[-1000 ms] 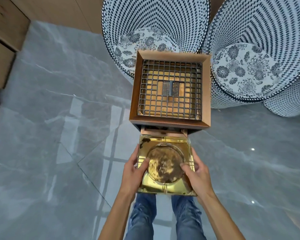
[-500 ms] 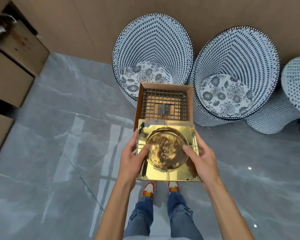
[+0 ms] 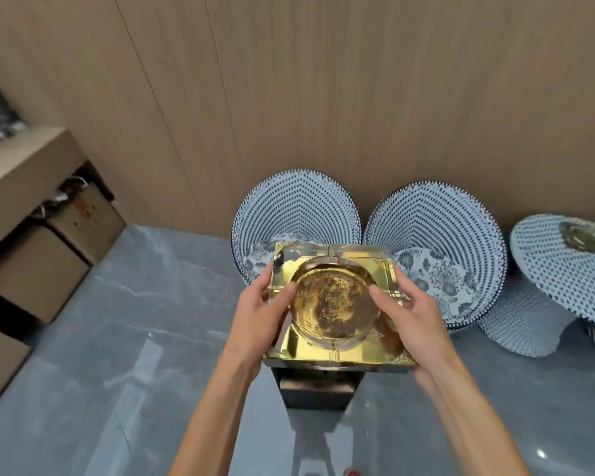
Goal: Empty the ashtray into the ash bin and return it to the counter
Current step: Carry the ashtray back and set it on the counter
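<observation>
A square gold ashtray (image 3: 334,300) with a round, brown-stained bowl is held level in front of me. My left hand (image 3: 261,314) grips its left edge, thumb over the rim. On the opposite edge my right hand (image 3: 413,317) holds it the same way. The ashtray sits directly above the ash bin (image 3: 316,389), a dark square stand on the floor; only the stand's front face and a slot show below the ashtray. The bin's grate top is hidden.
Two blue-and-white woven chairs (image 3: 296,214) (image 3: 437,231) with floral cushions stand against the wood-panel wall behind the bin. A matching small round table (image 3: 560,262) is at right. Cardboard boxes (image 3: 31,269) sit under a shelf at left. The floor is glossy grey tile.
Both hands have lifted the ashtray up from below the bin's front edge until it covers the bin's top. My view has tilted upward, showing more wall.
</observation>
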`<control>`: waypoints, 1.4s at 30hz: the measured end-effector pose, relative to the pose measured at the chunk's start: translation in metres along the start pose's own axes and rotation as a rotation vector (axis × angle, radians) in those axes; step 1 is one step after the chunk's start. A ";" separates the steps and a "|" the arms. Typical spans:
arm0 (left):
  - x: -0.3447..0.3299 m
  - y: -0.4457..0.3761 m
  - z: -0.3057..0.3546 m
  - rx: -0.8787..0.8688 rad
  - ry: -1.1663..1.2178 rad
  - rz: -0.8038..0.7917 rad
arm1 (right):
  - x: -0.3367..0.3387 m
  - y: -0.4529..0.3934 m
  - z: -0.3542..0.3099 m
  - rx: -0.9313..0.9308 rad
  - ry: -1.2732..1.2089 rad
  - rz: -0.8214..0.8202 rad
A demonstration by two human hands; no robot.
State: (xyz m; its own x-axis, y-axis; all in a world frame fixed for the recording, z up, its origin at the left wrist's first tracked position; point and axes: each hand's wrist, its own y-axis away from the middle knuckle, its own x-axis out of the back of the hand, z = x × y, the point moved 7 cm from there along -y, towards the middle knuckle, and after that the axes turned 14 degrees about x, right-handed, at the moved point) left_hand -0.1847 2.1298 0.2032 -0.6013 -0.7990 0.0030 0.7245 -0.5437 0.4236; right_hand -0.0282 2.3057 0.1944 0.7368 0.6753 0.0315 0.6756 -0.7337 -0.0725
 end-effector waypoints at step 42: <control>0.215 0.326 -0.029 -0.083 0.458 1.117 | -0.336 0.127 -0.129 0.153 -0.214 -1.193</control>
State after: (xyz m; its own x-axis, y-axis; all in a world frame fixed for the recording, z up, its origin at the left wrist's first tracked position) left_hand -0.0675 1.7733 0.3158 0.5323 -0.8465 0.0017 0.7980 0.5025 0.3328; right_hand -0.1864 1.9759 0.3033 -0.3727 0.9280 -0.0055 0.9042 0.3618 -0.2270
